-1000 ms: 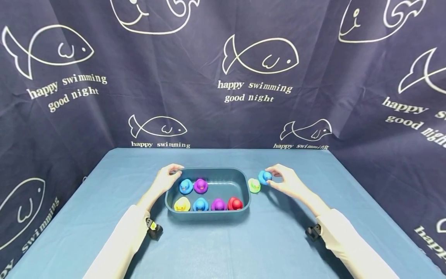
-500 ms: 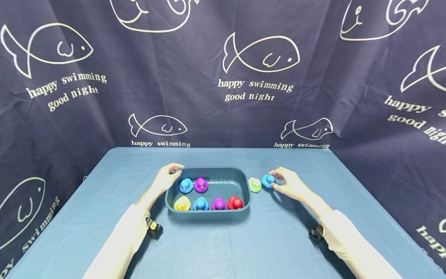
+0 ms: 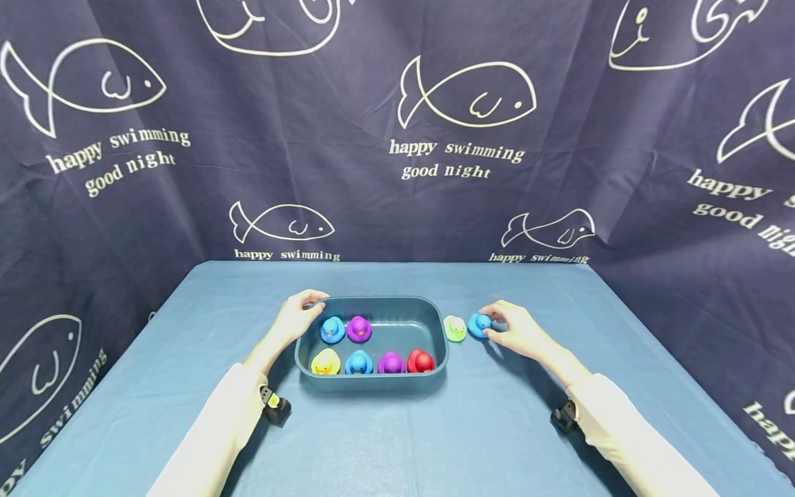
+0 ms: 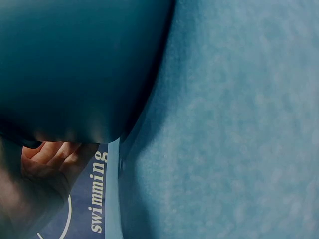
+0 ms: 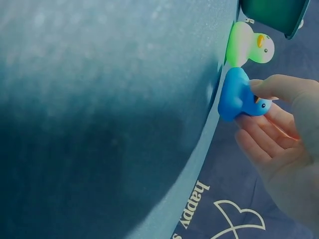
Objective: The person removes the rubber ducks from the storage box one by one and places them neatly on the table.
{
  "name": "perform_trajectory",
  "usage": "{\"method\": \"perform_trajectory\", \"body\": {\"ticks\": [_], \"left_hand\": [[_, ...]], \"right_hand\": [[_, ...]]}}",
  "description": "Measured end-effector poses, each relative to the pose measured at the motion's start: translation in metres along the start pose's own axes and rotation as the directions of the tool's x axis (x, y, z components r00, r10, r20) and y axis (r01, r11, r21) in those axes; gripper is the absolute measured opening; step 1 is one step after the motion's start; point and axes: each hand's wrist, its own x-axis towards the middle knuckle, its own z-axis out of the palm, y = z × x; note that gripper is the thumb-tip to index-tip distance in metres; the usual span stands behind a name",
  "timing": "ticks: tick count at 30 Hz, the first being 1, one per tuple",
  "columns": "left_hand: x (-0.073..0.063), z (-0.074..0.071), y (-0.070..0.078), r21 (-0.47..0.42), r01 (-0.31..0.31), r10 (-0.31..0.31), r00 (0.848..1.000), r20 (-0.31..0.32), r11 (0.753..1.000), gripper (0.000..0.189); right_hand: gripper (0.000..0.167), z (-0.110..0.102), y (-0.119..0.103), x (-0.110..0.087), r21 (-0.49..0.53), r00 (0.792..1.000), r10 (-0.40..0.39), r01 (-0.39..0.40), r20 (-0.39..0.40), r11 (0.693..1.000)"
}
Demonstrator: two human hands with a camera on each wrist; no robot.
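Observation:
My right hand (image 3: 511,328) pinches a blue rubber duck (image 3: 480,325) between thumb and fingers, down at the tabletop. Just left of that duck stands a light green rubber duck (image 3: 455,330); the right wrist view shows the blue duck (image 5: 234,94) close beside the green one (image 5: 245,45). With my left hand (image 3: 293,321) I hold the far left corner of a dark teal bin (image 3: 373,383), thumb by the rim and fingers partly hidden behind its wall. Inside sit a blue duck (image 3: 332,330) and a purple duck (image 3: 359,329) at the back.
Along the bin's front side are a yellow duck (image 3: 326,362), another blue duck (image 3: 359,363), another purple duck (image 3: 391,363) and a red duck (image 3: 420,361). A blue cloth covers the table (image 3: 397,442). Dark fish-print curtains (image 3: 397,228) enclose its back and sides.
My right hand has brought the blue duck down and slightly right, from above the table to beside the green duck. My left hand and the bin stay in place.

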Motion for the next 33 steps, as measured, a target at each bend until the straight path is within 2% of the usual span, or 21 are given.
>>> {"method": "perform_trajectory", "body": {"ticks": [16, 23, 27, 33], "left_hand": [[0.002, -0.002, 0.002, -0.015, -0.021, 0.021, 1.000, 0.002, 1.000, 0.025], [0.001, 0.001, 0.002, -0.001, -0.027, 0.027, 1.000, -0.005, 1.000, 0.024], [0.000, 0.002, 0.001, 0.005, -0.030, 0.030, 1.000, 0.001, 1.000, 0.023], [0.000, 0.000, 0.000, 0.017, -0.028, 0.029, 1.000, -0.003, 0.999, 0.023]], "right_hand": [[0.030, -0.001, 0.002, 0.000, 0.028, 1.000, 0.006, -0.007, 0.025, 1.000], [0.039, -0.003, 0.002, -0.002, 0.038, 0.999, 0.011, -0.013, 0.045, 0.999], [0.040, -0.007, 0.000, 0.000, 0.032, 1.000, 0.001, -0.002, 0.016, 0.999], [0.037, -0.011, -0.011, 0.010, 0.031, 0.997, -0.060, 0.062, -0.054, 0.998]]}}
